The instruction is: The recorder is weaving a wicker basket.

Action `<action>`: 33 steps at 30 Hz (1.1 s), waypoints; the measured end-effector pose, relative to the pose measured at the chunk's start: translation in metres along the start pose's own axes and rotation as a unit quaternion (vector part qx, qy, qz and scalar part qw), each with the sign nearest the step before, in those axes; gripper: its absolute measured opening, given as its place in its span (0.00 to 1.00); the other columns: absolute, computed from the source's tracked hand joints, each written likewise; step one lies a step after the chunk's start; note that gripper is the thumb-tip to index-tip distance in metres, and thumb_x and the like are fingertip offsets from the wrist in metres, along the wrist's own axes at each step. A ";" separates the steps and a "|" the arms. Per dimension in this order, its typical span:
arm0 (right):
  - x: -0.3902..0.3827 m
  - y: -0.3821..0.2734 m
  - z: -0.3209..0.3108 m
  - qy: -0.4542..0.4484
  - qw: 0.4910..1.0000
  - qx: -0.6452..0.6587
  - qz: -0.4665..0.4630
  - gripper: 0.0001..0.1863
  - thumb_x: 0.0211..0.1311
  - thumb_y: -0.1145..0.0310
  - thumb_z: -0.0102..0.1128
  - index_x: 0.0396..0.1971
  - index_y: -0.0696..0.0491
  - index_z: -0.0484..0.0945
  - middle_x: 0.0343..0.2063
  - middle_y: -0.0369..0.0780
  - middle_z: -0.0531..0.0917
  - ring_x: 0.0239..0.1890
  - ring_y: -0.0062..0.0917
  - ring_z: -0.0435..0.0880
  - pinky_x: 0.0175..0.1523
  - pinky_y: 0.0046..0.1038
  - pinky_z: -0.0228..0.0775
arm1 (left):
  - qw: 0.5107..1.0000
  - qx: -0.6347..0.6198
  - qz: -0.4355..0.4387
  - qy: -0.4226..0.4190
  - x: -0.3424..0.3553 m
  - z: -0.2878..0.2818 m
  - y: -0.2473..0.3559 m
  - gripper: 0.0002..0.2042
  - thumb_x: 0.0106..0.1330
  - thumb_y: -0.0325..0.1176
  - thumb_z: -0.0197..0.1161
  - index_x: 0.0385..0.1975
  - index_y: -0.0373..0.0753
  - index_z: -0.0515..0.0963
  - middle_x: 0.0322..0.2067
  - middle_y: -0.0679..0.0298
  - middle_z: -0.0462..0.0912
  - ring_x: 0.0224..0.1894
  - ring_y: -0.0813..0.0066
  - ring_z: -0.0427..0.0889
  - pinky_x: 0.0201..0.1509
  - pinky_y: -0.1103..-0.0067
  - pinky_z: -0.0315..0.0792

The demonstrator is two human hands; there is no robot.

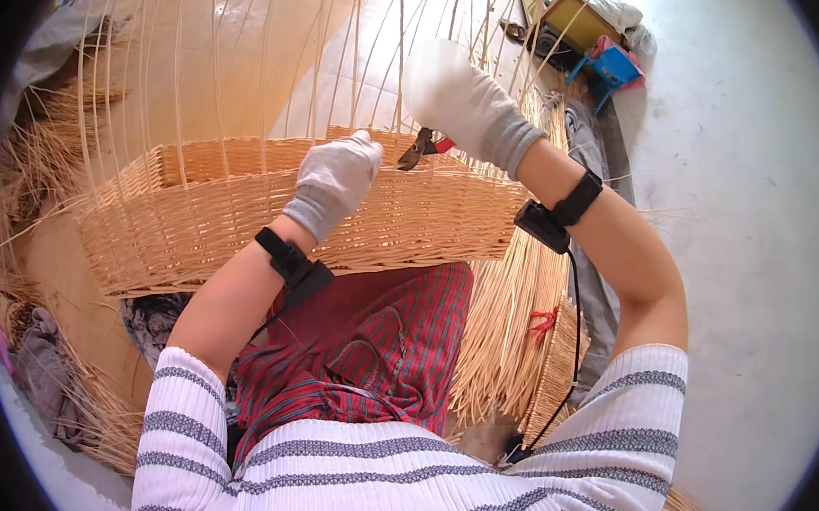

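Observation:
A large wicker basket of woven tan strands lies across the front of me, with tall thin stakes rising from its sides. My left hand, in a pale knit glove, is closed at the top edge of the near woven wall. What its fingers grip is hidden. My right hand, also gloved and partly blurred, is closed around red-handled pruning shears. Their dark blades point left and down, just above the basket's edge, a short way right of my left hand.
Red plaid cloth covers my lap under the basket. Long loose wicker rods lie to the right, beside a small woven piece with a red tie. More strands are heaped at the left. A blue stool stands far right.

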State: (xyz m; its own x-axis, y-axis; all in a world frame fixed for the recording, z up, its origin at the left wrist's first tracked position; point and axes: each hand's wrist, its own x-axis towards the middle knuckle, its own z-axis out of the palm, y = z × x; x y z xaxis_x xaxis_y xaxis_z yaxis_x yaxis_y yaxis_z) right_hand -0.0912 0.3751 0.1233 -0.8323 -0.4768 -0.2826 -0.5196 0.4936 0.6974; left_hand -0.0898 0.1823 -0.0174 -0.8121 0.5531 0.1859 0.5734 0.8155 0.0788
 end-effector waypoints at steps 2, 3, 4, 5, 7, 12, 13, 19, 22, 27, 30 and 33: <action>-0.009 0.007 0.002 -0.034 0.999 0.022 0.024 0.16 0.61 0.69 0.66 0.50 0.43 0.84 0.38 0.38 0.83 0.40 0.30 0.86 0.39 0.32 0.81 | 0.984 -0.118 0.043 0.127 -0.001 0.001 0.005 0.08 0.69 0.39 0.59 0.34 0.45 0.82 0.36 0.62 0.82 0.38 0.60 0.86 0.39 0.64 0.80; -0.016 0.013 0.004 -0.055 0.998 0.022 0.026 0.16 0.61 0.69 0.66 0.50 0.43 0.84 0.38 0.38 0.83 0.40 0.30 0.86 0.39 0.32 0.81 | 0.979 -0.122 0.059 0.153 0.000 0.003 0.009 0.08 0.69 0.39 0.59 0.34 0.45 0.82 0.36 0.62 0.82 0.38 0.60 0.86 0.39 0.64 0.80; -0.025 0.021 0.006 -0.036 0.999 0.011 0.039 0.17 0.61 0.70 0.67 0.51 0.42 0.83 0.38 0.39 0.83 0.40 0.30 0.86 0.38 0.32 0.81 | 0.980 -0.129 0.074 0.130 0.003 0.004 0.014 0.08 0.69 0.38 0.59 0.32 0.44 0.81 0.35 0.62 0.81 0.37 0.60 0.86 0.39 0.63 0.79; -0.033 0.029 0.008 -0.028 0.998 -0.009 0.056 0.19 0.60 0.71 0.67 0.52 0.42 0.83 0.38 0.40 0.83 0.40 0.31 0.86 0.38 0.32 0.81 | 0.979 -0.140 0.088 0.117 0.007 0.005 0.019 0.08 0.69 0.38 0.59 0.31 0.44 0.80 0.35 0.62 0.80 0.37 0.61 0.85 0.38 0.63 0.78; -0.048 0.036 0.013 0.015 0.997 0.023 0.070 0.21 0.58 0.71 0.68 0.53 0.40 0.83 0.39 0.39 0.83 0.43 0.31 0.86 0.45 0.32 0.80 | 0.989 -0.106 0.069 0.080 0.013 0.008 0.028 0.07 0.69 0.38 0.59 0.31 0.44 0.79 0.35 0.62 0.80 0.37 0.61 0.85 0.38 0.64 0.78; -0.054 0.024 0.019 0.054 0.996 0.029 0.058 0.21 0.59 0.70 0.68 0.53 0.38 0.84 0.40 0.34 0.84 0.49 0.28 0.83 0.57 0.33 0.74 | 0.989 -0.124 0.046 0.066 0.018 0.013 0.035 0.06 0.67 0.37 0.61 0.30 0.44 0.78 0.35 0.63 0.79 0.37 0.61 0.84 0.39 0.65 0.77; -0.052 0.021 0.019 0.062 0.997 0.005 0.044 0.20 0.59 0.70 0.68 0.52 0.38 0.84 0.40 0.34 0.84 0.49 0.28 0.83 0.57 0.33 0.73 | 0.988 -0.124 0.042 0.079 0.017 0.014 0.035 0.06 0.68 0.37 0.61 0.30 0.44 0.78 0.34 0.63 0.78 0.37 0.61 0.84 0.39 0.65 0.77; -0.056 0.012 0.030 0.015 0.997 -0.003 0.079 0.15 0.62 0.68 0.67 0.49 0.41 0.84 0.34 0.35 0.83 0.41 0.28 0.86 0.40 0.30 0.80 | 0.989 -0.126 0.020 0.078 0.016 0.016 0.037 0.07 0.70 0.38 0.59 0.32 0.45 0.77 0.36 0.62 0.78 0.38 0.59 0.83 0.40 0.64 0.77; -0.073 0.022 0.041 0.004 0.994 -0.022 0.108 0.15 0.62 0.69 0.64 0.49 0.41 0.83 0.34 0.36 0.82 0.40 0.29 0.86 0.38 0.30 0.79 | 0.991 -0.115 0.014 0.065 0.017 0.012 0.037 0.05 0.70 0.37 0.59 0.35 0.45 0.77 0.37 0.62 0.78 0.39 0.58 0.83 0.41 0.64 0.77; -0.108 0.036 0.060 0.072 0.988 0.080 0.113 0.16 0.55 0.58 0.70 0.45 0.42 0.84 0.34 0.40 0.82 0.40 0.37 0.85 0.44 0.39 0.75 | 0.983 -0.177 0.004 0.049 0.021 0.004 0.042 0.05 0.69 0.34 0.60 0.41 0.47 0.81 0.41 0.63 0.81 0.42 0.58 0.84 0.44 0.64 0.78; -0.120 0.033 0.068 0.077 0.979 0.140 0.130 0.20 0.50 0.54 0.73 0.44 0.43 0.85 0.33 0.40 0.82 0.40 0.39 0.84 0.44 0.42 0.73 | 0.997 -0.068 -0.041 0.005 0.029 0.002 0.055 0.11 0.66 0.27 0.56 0.44 0.46 0.83 0.47 0.60 0.84 0.49 0.60 0.86 0.49 0.66 0.81; -0.129 0.028 0.070 0.077 0.977 0.133 0.149 0.20 0.50 0.55 0.72 0.45 0.43 0.85 0.33 0.40 0.82 0.40 0.38 0.84 0.44 0.41 0.72 | 0.996 -0.032 -0.082 -0.025 0.038 0.001 0.065 0.11 0.65 0.27 0.57 0.43 0.46 0.83 0.46 0.59 0.84 0.49 0.59 0.86 0.49 0.65 0.81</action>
State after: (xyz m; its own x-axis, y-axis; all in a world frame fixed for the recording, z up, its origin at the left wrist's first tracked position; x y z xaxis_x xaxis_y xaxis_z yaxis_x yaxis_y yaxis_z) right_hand -0.0119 0.5016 0.1336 -0.9256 -0.3777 0.0241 -0.3080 0.7887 0.5321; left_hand -0.0834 0.2559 -0.0063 -0.8986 0.4229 0.1172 0.4376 0.8835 0.1671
